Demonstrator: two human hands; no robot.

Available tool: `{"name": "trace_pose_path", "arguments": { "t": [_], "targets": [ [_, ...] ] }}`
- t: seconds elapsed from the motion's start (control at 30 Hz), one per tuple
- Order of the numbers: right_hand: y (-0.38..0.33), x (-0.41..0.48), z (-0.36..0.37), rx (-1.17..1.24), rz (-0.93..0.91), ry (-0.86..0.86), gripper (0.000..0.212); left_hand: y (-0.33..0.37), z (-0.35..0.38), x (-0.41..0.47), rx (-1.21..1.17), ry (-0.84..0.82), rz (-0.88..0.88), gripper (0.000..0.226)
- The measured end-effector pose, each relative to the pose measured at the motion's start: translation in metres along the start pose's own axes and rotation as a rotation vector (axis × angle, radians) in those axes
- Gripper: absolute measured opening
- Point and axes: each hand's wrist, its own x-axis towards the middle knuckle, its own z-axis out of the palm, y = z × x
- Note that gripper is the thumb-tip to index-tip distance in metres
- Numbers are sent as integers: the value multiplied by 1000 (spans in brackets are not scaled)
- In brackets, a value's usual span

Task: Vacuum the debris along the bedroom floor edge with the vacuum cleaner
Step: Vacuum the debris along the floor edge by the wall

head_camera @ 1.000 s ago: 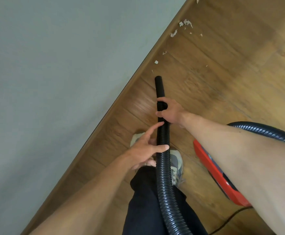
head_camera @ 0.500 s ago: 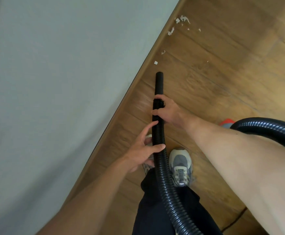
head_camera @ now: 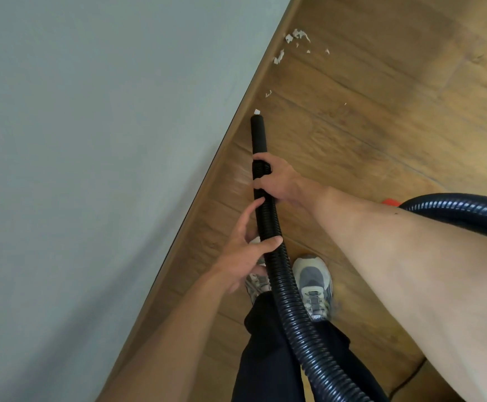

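The black nozzle point(head_camera: 258, 134) is held low over the wooden floor point(head_camera: 381, 126), with its long axis running up the frame, roughly along the skirting board point(head_camera: 227, 146) at the foot of the grey wall point(head_camera: 91, 140). The right hand point(head_camera: 277, 181) is clamped round the collar where the nozzle meets the ribbed hose point(head_camera: 278, 280), fingers wrapped fully about it. The left hand point(head_camera: 245, 253) is set further back on the hose, with the thumb laid across the ribs, the index finger stretched along them and the other fingers tucked behind (a looser, guiding hold, it is judged). The nearest scrap point(head_camera: 257, 112) of pale debris is seen just beyond the nozzle mouth, almost touching it, on the line of the tube and close against the skirting board. A second scrap point(head_camera: 268, 94) lies a little further along the same edge, and a larger cluster point(head_camera: 297, 37) is scattered well beyond that, slightly out from the wall. The right hand is the nearer to the debris, so the forward push is likely to be led by it, with the hose fed from behind by the left. Since the farther pieces lie to the right of the tube's line, a slight swing of the tip away from the wall is probably called for after the first pickup. Only a red sliver of the vacuum cleaner body point(head_camera: 390, 202) is visible behind the right forearm.
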Motion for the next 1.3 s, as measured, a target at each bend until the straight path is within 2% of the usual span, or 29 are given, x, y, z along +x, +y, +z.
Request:
{"name": "trace_pose_path", "arguments": {
  "t": [0.5,0.83,1.03,1.3],
  "targets": [
    [-26,-3,-12,267,50,-23,60,31,-10,-3,15,-37,80,74],
    [-34,0,-45,266,62,-44,55,51,20,12,-54,-57,55,75],
    [-26,0,-78,278,27,16,57,59,44,26,29,-61,50,76],
    [-1,-13,-116,315,103,62,56,64,76,32,148,-111,-36,73]
  ]
}}
